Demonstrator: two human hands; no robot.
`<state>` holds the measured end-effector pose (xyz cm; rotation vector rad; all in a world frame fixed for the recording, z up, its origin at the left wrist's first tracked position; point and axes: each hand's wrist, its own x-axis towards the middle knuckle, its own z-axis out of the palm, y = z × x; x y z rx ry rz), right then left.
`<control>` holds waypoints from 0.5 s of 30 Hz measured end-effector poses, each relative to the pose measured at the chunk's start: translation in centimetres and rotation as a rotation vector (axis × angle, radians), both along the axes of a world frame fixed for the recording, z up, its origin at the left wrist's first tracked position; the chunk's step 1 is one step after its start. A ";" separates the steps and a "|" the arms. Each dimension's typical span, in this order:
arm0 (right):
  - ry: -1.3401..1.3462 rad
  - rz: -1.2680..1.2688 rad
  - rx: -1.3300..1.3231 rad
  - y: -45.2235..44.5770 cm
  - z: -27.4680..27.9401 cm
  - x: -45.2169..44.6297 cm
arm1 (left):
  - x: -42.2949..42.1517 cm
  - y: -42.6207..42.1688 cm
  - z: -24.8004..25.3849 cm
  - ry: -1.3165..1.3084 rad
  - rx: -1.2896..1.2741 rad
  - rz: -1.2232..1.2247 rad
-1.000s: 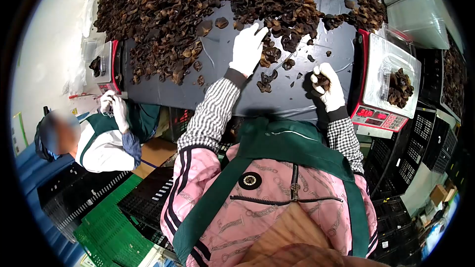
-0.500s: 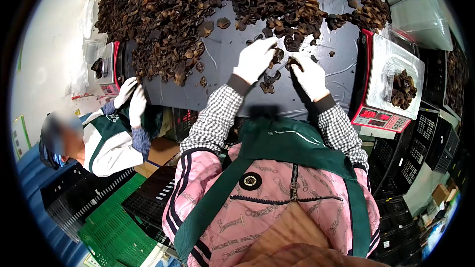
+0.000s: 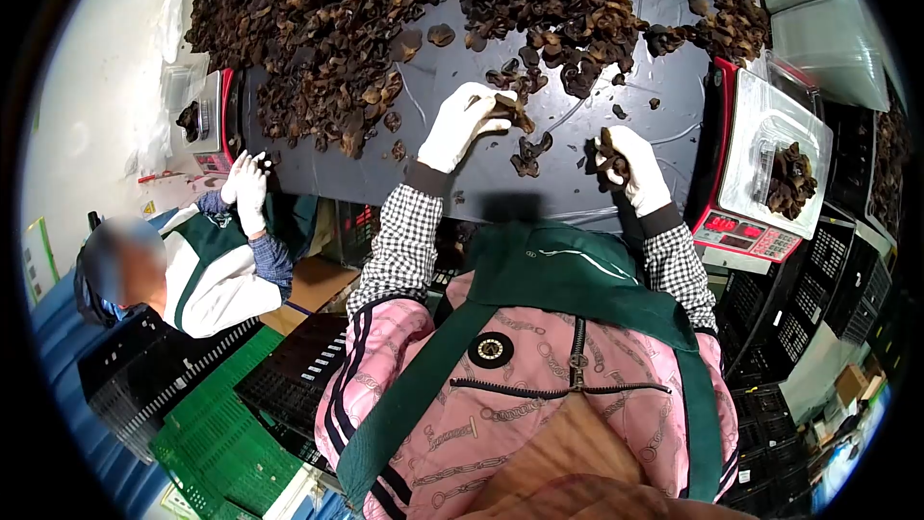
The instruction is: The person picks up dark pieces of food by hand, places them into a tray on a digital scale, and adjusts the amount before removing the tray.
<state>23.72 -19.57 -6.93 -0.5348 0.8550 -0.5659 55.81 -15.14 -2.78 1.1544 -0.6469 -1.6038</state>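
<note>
The table's (image 3: 563, 183) left edge is running alongside a left scale (image 3: 228, 116) with a red body. At the left end of the near edge, a co-worker's gloved hands (image 3: 248, 191) are coming close together. A strip of tabletop is separating the large heap (image 3: 298, 34) of dark, wrinkled pieces from the wearer's left hand (image 3: 454, 133). This gloved hand is pinching a dark piece (image 3: 520, 116) between thumb and fingers; loose pieces (image 3: 520, 80) are lying just beyond it. Between the two hands, a wider stretch of tabletop is giving lateral room, with a crumpled clump (image 3: 531, 156) occupying its left part. The right hand (image 3: 637, 175), also gloved, is curling its fingers around a dark cluster (image 3: 611, 159) near the near edge. Another band of tabletop is separating this hand from the right edge, where a right scale (image 3: 756, 111) is standing just beside the table.

A green crate (image 3: 226, 433) is lying low at the near left. The dark grey table surface is showing creases and patches of glare, and the heap is spreading along its far side. The right scale is bearing a dark portion (image 3: 792, 183). Black crates (image 3: 813, 265) are standing nearer, and clear tubs (image 3: 826, 29) are standing at the far right.
</note>
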 end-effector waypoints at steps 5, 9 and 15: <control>-0.262 -0.131 0.258 2.2 0.4 -0.3 | -1.5 2.4 -1.2 -0.373 -0.083 -0.034; -0.241 -0.024 0.104 2.7 1.2 0.0 | -5.7 4.4 -0.6 -1.372 -0.550 -0.213; -0.248 -0.057 0.171 3.8 1.9 0.7 | -7.6 6.2 -4.0 -1.492 -0.556 -0.284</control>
